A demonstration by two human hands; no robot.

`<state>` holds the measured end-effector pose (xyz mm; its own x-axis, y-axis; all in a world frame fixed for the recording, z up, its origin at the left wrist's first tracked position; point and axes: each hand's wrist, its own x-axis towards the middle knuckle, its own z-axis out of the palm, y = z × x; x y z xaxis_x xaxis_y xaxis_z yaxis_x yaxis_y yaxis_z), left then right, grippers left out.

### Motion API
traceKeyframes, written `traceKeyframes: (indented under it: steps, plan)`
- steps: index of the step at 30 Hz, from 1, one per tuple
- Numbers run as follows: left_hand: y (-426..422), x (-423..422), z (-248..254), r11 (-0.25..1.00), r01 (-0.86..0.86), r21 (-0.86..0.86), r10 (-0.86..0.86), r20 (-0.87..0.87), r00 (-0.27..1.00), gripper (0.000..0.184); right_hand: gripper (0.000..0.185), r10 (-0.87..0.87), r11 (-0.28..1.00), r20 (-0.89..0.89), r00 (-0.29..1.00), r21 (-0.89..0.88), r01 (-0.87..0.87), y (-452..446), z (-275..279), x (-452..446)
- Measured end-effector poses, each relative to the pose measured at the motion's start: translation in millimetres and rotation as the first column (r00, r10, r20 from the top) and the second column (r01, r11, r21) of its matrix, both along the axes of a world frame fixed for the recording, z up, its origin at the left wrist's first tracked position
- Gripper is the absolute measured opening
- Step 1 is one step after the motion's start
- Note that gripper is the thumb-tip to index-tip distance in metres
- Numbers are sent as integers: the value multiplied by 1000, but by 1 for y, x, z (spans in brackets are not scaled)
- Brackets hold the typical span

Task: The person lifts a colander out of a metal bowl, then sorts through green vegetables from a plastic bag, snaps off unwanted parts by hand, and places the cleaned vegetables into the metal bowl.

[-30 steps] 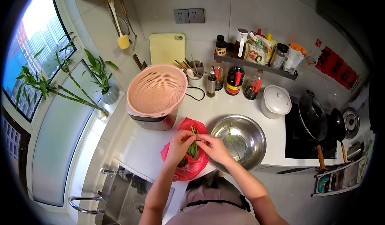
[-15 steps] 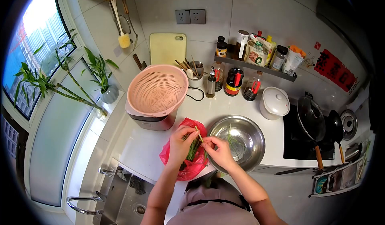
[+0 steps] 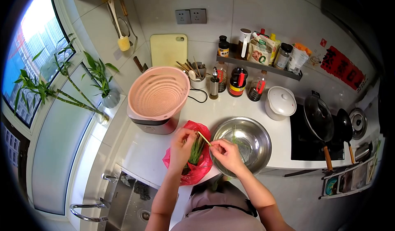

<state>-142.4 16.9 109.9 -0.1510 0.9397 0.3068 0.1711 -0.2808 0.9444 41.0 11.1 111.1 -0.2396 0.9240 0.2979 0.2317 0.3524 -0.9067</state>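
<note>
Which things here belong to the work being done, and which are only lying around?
Seems part of the work:
pale stalk, pinched by the right hand
left hand, near the stalk's upper end
red bag, holding green stalks
steel bowl, with some green strands inside

Seemingly only lying around:
pink colander, untouched
white lidded pot
pale yellow cutting board
</note>
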Motion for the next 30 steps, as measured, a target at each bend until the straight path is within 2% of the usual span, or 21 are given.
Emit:
traceKeyframes:
  steps: [2,3,4,5,6,7,8,9,10,11,12,13,14,16,20,22,25,26,28,30]
  plan:
    - [3,-5,-1,983,-176,-58,182,132,974,7,14,-11,1000,-5,1000,12,11,2,-6,6]
    - [5,-8,0,968,-243,-58,248,112,962,7,13,-31,999,-28,999,-25,30,3,-9,10]
    - [6,-10,-2,970,-237,-58,243,114,963,7,13,-53,997,-50,997,-61,50,3,-11,14]
    - [8,-11,-7,976,-213,44,216,-79,973,6,13,-45,989,-106,993,-141,30,4,-11,18]
    - [9,-11,-15,976,-168,138,200,-269,942,5,13,-51,989,-100,994,-145,36,6,-10,21]
    - [13,-10,-43,991,-74,112,110,-362,926,3,15,-44,973,-250,967,-229,-15,10,-9,24]
    - [12,-10,-63,1000,1,30,16,-548,836,4,16,-48,951,-395,917,-300,-79,14,-8,26]
    - [8,-11,-91,996,77,-47,-87,-727,681,12,19,-55,940,-397,916,-329,-86,16,-4,30]
    - [2,-9,-111,954,73,-290,-289,-835,468,21,19,-58,941,-396,917,-329,-83,20,-3,34]
    - [-3,-5,-131,903,27,-428,-412,-849,329,30,20,-75,939,-493,867,-328,-105,24,-4,37]
    - [-14,-2,-133,860,19,-510,-498,-831,248,33,20,-95,938,-584,806,-325,-125,28,-3,41]
    - [-24,-3,-141,845,78,-530,-535,-828,171,31,21,-107,933,-640,761,-330,-146,30,1,45]
    - [-34,-2,-153,854,95,-512,-517,-812,271,24,21,-112,933,-637,762,-333,-141,32,3,49]
    - [-46,2,-158,815,52,-577,-580,-811,82,21,21,-160,933,-726,669,-333,-138,36,7,56]
    - [-56,3,-160,820,42,-571,-573,-816,79,21,21,-197,936,-797,571,-326,-133,44,8,63]
    - [-57,5,-150,878,-67,-473,-458,-874,162,21,21,-190,940,-811,554,-314,-138,47,4,63]
    - [-59,8,-135,842,-175,-510,-473,-854,215,20,21,-199,938,-829,523,-315,-143,48,3,63]
    - [-59,5,-140,841,-177,-511,-473,-854,217,20,21,-204,938,-831,518,-317,-139,47,4,62]
    - [-63,-3,-147,960,-16,-280,-273,-946,175,21,21,-210,936,-831,514,-322,-139,47,4,62]
    - [-61,-6,-144,957,-24,-288,-276,-936,220,22,20,-195,939,-850,489,-306,-158,47,3,64]
